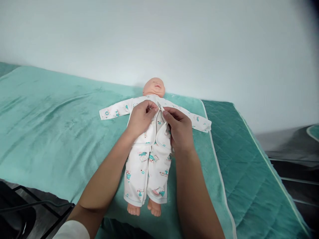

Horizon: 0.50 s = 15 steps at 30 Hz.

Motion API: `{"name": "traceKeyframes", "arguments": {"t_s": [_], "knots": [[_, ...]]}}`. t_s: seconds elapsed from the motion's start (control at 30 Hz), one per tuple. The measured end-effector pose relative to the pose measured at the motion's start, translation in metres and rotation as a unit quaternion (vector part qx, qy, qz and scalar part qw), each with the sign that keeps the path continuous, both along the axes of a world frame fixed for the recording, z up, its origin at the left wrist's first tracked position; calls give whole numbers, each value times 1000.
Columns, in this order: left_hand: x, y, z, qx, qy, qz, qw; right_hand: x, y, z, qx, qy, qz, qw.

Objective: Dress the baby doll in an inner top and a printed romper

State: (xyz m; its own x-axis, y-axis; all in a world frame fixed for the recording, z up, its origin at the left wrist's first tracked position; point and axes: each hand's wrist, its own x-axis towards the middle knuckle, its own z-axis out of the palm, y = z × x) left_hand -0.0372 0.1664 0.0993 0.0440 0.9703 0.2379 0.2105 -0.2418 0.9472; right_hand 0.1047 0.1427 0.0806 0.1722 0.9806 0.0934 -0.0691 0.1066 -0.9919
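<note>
Okay so, nearest bit first: a white sleeve [72, 230] pokes in at the bottom left, cut off by the edge, and two bare forearms run up from there. Left hand [143, 118] has thumb and fingertips pinched together on the front edge of a little white jacket [147, 136], up near the neck. Right hand [180, 127] is doing the same on the opposite edge, fingers curled in, and the two sets of fingertips almost meet over the chest.

The jacket is on a baby doll [152, 87] lying on its back on a light green blanket [37, 116], feet [133, 209] toward the camera, head up by the wall [174, 39]. Matching trousers [136, 172] cover the legs, white with teal and reddish cartoon prints. Jacket fronts come close at the top and gape lower down, so some inner cloth shows. Its sleeves stick straight out to both sides.

Hard to make out: the tiny pale spot between the fingertips, could be a fastener, can't tell. The hands also hide part of the chest and sides. Over to the right there's a darker quilted pad [244, 159] under the blanket's edge, running past the doll's sleeve.
</note>
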Motion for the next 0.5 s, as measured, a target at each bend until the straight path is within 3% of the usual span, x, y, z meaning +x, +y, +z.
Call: {"name": "traceKeyframes", "arguments": {"t_s": [0.23, 0.5], "knots": [[-3, 3, -6, -4, -26, -5, 1000, 1, 2, -4, 17, -21, 25, 999], [-6, 4, -12, -23, -74, -26, 997, -2, 2, 5, -3, -105, 56, 993]]}}
